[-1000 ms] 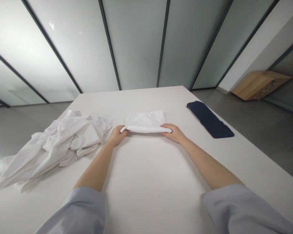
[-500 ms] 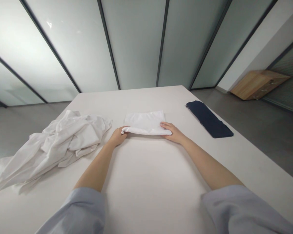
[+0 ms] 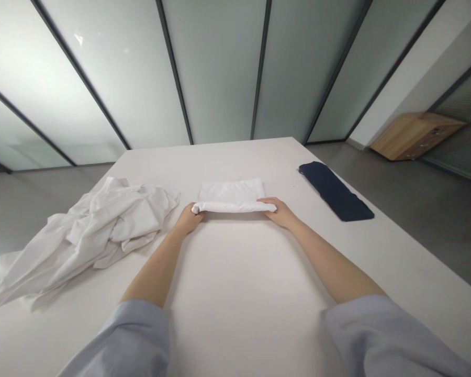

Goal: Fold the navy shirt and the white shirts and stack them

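Note:
A folded white cloth point(image 3: 231, 191) lies in the middle of the table, its near edge raised and turned over into a thick roll. My left hand point(image 3: 189, 219) grips the left end of that edge, fingers curled around it. At the other end, my right hand point(image 3: 279, 212) holds the cloth with the thumb beneath and the fingers over the top. Whether the cloth is a garment or a plain piece I cannot tell. Some fingertips are hidden by the fabric.
A crumpled heap of white fabric point(image 3: 102, 225) spreads over the left side of the white table point(image 3: 243, 293). On the right, near the table edge, lies a folded dark navy cloth point(image 3: 335, 191). A wooden cabinet point(image 3: 412, 136) stands on the floor beyond.
The cloth's near edge has lifted slightly and turned further away from me, becoming a tighter roll. Both hands keep their hold on its ends.

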`<state>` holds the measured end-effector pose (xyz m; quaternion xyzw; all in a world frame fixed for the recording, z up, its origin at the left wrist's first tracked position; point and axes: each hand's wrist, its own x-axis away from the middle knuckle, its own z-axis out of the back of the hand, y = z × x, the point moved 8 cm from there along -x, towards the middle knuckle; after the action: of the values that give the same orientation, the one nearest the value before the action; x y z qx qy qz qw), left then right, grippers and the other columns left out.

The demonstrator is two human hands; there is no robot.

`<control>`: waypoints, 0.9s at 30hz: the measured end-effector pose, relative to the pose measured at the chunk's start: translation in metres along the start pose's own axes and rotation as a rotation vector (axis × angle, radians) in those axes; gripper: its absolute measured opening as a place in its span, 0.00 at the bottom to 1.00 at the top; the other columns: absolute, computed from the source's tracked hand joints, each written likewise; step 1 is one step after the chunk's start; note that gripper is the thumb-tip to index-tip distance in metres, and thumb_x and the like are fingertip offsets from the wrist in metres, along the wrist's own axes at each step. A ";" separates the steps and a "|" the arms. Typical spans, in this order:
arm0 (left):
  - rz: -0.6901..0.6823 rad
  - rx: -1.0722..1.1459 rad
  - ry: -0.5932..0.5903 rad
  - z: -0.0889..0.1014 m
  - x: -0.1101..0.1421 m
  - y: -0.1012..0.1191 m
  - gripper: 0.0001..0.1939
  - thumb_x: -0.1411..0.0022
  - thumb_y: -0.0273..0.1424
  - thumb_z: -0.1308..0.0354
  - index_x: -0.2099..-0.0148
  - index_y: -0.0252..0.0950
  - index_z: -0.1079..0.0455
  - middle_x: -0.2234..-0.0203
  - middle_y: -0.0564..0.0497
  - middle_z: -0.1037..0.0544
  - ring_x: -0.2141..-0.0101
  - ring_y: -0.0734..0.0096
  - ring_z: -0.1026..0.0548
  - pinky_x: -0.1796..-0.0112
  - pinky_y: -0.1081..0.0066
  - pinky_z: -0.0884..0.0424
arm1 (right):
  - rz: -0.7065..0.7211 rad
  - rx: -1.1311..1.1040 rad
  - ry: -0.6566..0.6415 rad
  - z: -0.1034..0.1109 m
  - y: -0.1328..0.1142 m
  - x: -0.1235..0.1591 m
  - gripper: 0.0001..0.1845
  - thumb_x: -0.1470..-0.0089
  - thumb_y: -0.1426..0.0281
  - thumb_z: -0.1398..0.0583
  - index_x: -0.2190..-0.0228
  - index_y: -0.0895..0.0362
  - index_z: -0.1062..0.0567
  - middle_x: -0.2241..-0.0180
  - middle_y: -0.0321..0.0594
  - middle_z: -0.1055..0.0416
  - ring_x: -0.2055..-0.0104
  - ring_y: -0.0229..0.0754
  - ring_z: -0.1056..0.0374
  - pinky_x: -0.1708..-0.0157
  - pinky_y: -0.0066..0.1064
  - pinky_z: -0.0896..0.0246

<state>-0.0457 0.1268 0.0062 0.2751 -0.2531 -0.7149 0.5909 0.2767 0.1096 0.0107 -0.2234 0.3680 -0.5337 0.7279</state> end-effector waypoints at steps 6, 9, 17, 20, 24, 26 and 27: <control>0.013 -0.074 0.088 0.008 0.000 0.005 0.18 0.38 0.40 0.48 0.53 0.33 0.28 0.58 0.43 0.20 0.55 0.58 0.24 0.56 0.67 0.31 | -0.039 0.013 -0.027 -0.001 0.000 -0.003 0.15 0.45 0.65 0.42 0.58 0.56 0.22 0.56 0.46 0.23 0.52 0.50 0.28 0.48 0.41 0.37; 0.115 -0.184 0.100 0.010 0.000 -0.003 0.19 0.37 0.44 0.49 0.63 0.32 0.27 0.68 0.42 0.21 0.64 0.58 0.23 0.65 0.68 0.32 | -0.034 -0.024 -0.015 0.000 -0.003 -0.003 0.18 0.43 0.64 0.44 0.54 0.56 0.24 0.53 0.46 0.24 0.49 0.50 0.30 0.47 0.40 0.39; 0.123 -0.180 0.129 0.013 0.001 0.000 0.22 0.34 0.45 0.54 0.68 0.35 0.28 0.76 0.47 0.23 0.70 0.62 0.25 0.71 0.71 0.36 | -0.101 -0.069 0.025 -0.003 0.002 0.000 0.21 0.41 0.55 0.49 0.63 0.58 0.26 0.66 0.42 0.24 0.58 0.48 0.30 0.58 0.36 0.37; 0.137 -0.238 0.121 0.010 0.000 0.000 0.23 0.33 0.45 0.56 0.65 0.35 0.27 0.73 0.44 0.21 0.67 0.60 0.23 0.69 0.70 0.35 | -0.128 -0.014 0.045 -0.002 0.001 -0.001 0.22 0.42 0.52 0.50 0.70 0.57 0.28 0.72 0.39 0.28 0.66 0.44 0.33 0.66 0.32 0.39; 0.151 -0.375 0.091 0.005 -0.002 0.002 0.26 0.31 0.43 0.61 0.62 0.33 0.25 0.66 0.39 0.19 0.61 0.55 0.22 0.65 0.68 0.33 | -0.174 0.104 0.072 0.001 0.001 -0.001 0.22 0.43 0.51 0.50 0.77 0.55 0.34 0.80 0.34 0.36 0.74 0.40 0.41 0.74 0.29 0.49; 0.143 -0.465 0.072 0.003 -0.003 0.004 0.27 0.30 0.42 0.62 0.61 0.32 0.25 0.64 0.37 0.19 0.59 0.54 0.23 0.61 0.66 0.33 | -0.184 0.175 0.070 0.002 0.000 -0.002 0.21 0.43 0.53 0.51 0.78 0.54 0.35 0.80 0.34 0.37 0.75 0.40 0.41 0.75 0.29 0.51; 0.138 -0.509 0.065 0.002 -0.003 0.006 0.27 0.30 0.42 0.62 0.61 0.32 0.24 0.64 0.37 0.20 0.58 0.54 0.23 0.60 0.65 0.33 | -0.191 0.216 0.061 0.001 0.000 -0.002 0.20 0.43 0.54 0.51 0.78 0.54 0.35 0.80 0.34 0.36 0.75 0.40 0.41 0.74 0.29 0.51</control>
<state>-0.0428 0.1288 0.0122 0.1227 -0.0642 -0.7045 0.6961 0.2776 0.1119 0.0120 -0.1614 0.3076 -0.6434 0.6821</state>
